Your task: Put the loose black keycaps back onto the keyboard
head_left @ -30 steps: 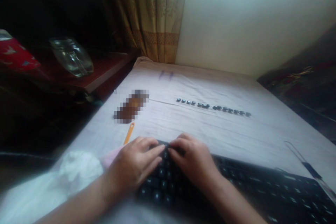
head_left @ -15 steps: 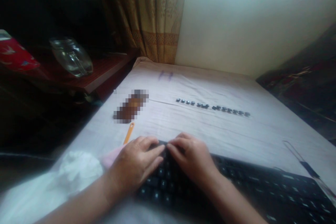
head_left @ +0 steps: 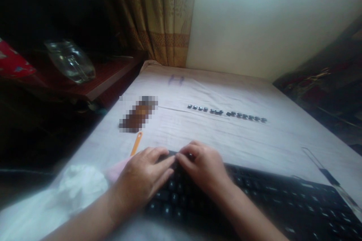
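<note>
A black keyboard (head_left: 283,203) lies across the near part of a surface covered with a pale cloth (head_left: 226,139). My left hand (head_left: 144,179) rests on the keyboard's upper left corner with its fingers curled and pressed against the keys. My right hand (head_left: 202,165) sits beside it, its fingers bent down onto the same corner; the two sets of fingertips meet there. What they pinch, if anything, is hidden. A row of several loose black keycaps (head_left: 226,113) lies on the cloth farther back.
An orange-handled tool (head_left: 136,143) lies left of my hands, with a blurred brown object (head_left: 138,114) behind it. Crumpled white cloth (head_left: 79,184) and a pink cloth (head_left: 117,169) sit at the near left. A glass jar (head_left: 70,60) stands on a dark side shelf. A thin cable (head_left: 322,167) lies at right.
The view has shifted slightly to the left. Both hands stay on the keyboard's upper left corner with only small finger movements.
</note>
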Demonstrator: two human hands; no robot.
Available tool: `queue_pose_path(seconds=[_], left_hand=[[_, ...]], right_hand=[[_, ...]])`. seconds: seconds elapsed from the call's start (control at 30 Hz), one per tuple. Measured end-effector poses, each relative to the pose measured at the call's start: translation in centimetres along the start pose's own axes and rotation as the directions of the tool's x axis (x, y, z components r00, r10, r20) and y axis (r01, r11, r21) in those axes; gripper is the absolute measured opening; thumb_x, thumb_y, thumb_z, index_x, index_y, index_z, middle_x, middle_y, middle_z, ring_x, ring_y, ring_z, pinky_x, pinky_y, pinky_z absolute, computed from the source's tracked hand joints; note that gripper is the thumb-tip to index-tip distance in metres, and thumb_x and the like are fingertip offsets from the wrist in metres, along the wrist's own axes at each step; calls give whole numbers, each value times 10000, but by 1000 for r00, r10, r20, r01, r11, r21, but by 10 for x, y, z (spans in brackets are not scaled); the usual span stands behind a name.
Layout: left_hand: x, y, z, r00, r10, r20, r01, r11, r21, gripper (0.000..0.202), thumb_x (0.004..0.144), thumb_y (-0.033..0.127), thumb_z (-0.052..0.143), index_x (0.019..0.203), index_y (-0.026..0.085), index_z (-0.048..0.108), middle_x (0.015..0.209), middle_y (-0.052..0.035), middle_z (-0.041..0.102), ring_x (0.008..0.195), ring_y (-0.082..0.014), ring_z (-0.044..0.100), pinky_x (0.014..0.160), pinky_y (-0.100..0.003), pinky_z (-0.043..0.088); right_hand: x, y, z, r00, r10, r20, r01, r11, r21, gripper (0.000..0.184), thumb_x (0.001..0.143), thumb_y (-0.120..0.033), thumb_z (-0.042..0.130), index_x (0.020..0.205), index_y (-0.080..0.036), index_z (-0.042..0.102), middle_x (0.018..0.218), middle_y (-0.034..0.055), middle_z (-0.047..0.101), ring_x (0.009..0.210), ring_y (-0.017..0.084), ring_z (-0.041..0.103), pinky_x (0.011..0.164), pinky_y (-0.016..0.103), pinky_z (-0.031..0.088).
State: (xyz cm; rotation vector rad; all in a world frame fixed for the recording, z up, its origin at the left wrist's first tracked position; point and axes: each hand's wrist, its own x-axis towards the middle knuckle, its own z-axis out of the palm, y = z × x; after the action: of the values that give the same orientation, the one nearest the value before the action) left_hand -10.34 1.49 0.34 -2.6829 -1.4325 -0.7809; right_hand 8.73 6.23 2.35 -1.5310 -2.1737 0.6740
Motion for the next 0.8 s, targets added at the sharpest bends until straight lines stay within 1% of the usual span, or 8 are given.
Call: queue_pose_path(seconds=[0.2,0.4,0.53,0.63,0.8], left_hand=[[0,-1,0,1000,0,0,0,1000,-8,313,969,255,472,1225,206,645,1112,-84,645,986,-231,629,836,-363,546],[-1,-1,-1,1000,-6,1,6,1000,-14,305,970,255,470,1215,204,645,1111,-83,644,981,-237,628,832,-379,546],[-1,-1,-1,1000,-10,3,10,1000,-28,301,971,252,469,1210,197,644,1109,-83,643,980,-234,626,835,-378,546],[-1,-1,0,999,-30,15,31,998,-57,304,970,250,475,1224,206,637,1138,-83,632,1019,-232,614,871,-377,535],[-2,0,0,997,-67,28,69,994,-85,309,963,276,497,1236,235,636,1177,-76,617,1070,-235,598,911,-376,521]], right_hand=[[2,-1,-4,996,63,59,-66,996,53,131,833,-227,639,782,-230,760,820,22,724,772,174,653,699,272,439],[5,-2,-7,988,91,126,-99,993,58,116,838,-221,653,816,-216,767,870,38,738,831,197,660,747,296,452],[4,-1,-6,991,68,113,-75,995,58,122,847,-221,649,812,-213,765,863,37,732,821,192,659,740,293,450],[3,0,-5,993,51,107,-59,996,67,119,848,-219,650,811,-210,762,872,38,730,831,190,657,745,290,449],[5,0,-5,989,79,124,-89,993,72,114,839,-219,648,817,-209,759,876,37,736,829,187,652,754,288,446]])
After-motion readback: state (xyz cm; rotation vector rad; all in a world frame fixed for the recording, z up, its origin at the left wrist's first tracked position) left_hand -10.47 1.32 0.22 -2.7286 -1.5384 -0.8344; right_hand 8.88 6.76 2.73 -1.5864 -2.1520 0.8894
